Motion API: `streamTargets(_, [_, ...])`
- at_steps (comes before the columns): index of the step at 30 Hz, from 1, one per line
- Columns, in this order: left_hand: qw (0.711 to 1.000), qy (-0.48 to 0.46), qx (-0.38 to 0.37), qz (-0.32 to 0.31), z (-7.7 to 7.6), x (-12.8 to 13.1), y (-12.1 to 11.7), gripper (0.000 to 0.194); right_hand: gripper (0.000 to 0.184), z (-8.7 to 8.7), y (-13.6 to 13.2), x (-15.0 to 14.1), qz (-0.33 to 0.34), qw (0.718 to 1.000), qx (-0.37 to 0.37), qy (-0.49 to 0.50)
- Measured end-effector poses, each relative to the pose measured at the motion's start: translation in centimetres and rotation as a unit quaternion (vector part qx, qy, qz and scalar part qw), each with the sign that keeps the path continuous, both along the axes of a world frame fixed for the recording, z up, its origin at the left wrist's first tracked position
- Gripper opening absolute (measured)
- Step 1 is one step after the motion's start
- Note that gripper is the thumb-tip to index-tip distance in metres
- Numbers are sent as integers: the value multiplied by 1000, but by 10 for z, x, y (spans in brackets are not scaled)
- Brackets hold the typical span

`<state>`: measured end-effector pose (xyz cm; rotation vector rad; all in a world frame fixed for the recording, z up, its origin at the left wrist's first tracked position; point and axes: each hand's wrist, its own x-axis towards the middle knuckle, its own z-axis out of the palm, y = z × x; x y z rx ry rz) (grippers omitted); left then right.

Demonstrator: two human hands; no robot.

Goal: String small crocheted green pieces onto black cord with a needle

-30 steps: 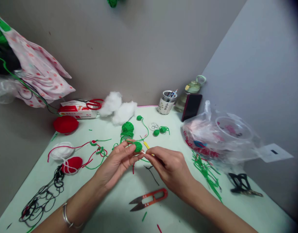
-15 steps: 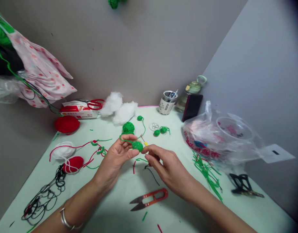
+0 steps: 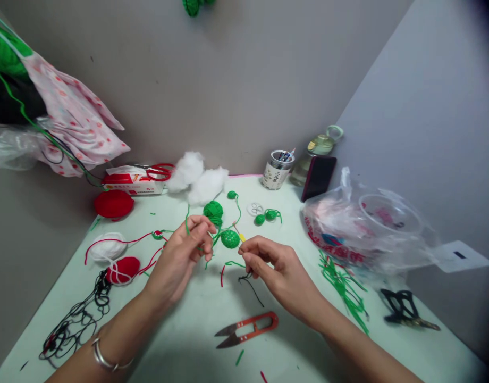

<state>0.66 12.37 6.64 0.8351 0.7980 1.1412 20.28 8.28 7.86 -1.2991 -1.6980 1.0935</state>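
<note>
A small round green crocheted piece [image 3: 230, 239] hangs at the fingertips of my right hand [image 3: 274, 264]. That hand is closed in a pinch around a thin crochet hook [image 3: 240, 246], mostly hidden by the fingers. Left of the piece, my left hand [image 3: 184, 255] has curled fingers with green yarn [image 3: 187, 215] looped over them, apart from the piece. Just behind them sits a green yarn ball [image 3: 213, 211]. A yellow-handled thin tool [image 3: 242, 237] shows beyond my right fingertips.
Orange thread snips [image 3: 248, 328] lie in front of my hands. Yarn cuttings [image 3: 344, 287] and a plastic bag [image 3: 360, 223] are on the right. White stuffing [image 3: 207, 185], a pen tin [image 3: 277, 171] and a phone [image 3: 319, 178] stand behind. Red yarn [image 3: 124, 270] and tangled black cord [image 3: 75, 330] lie left.
My left hand has let go of the green crocheted piece and drawn left, with yarn over its fingers. The piece stays by my right hand. The view has shifted slightly.
</note>
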Motion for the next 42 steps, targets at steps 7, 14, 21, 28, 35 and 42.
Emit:
streamTargets(7, [988,125,58,-68,-5,-1,-2,20,13,-6,4,3,-5,998,65,-24])
streamTargets(14, [982,140,88,-94,0,-3,-3,25,13,-6,5,7,17,998,55,17])
streamTargets(21, [991,101,57,-72,5,6,-10,25,18,0,6,5,34,987,-94,127])
streamTargets(28, [989,108,77,-66,-1,11,-13,22,28,-18,6,-7,28,948,-172,265])
streamTargets(35, [988,123,84,-46,2,11,-17,22,16,-28,10,-3,15,957,-150,248])
streamTargets(42, [989,112,82,-41,5,11,-17,23,12,-33,15,4,48,964,-134,223])
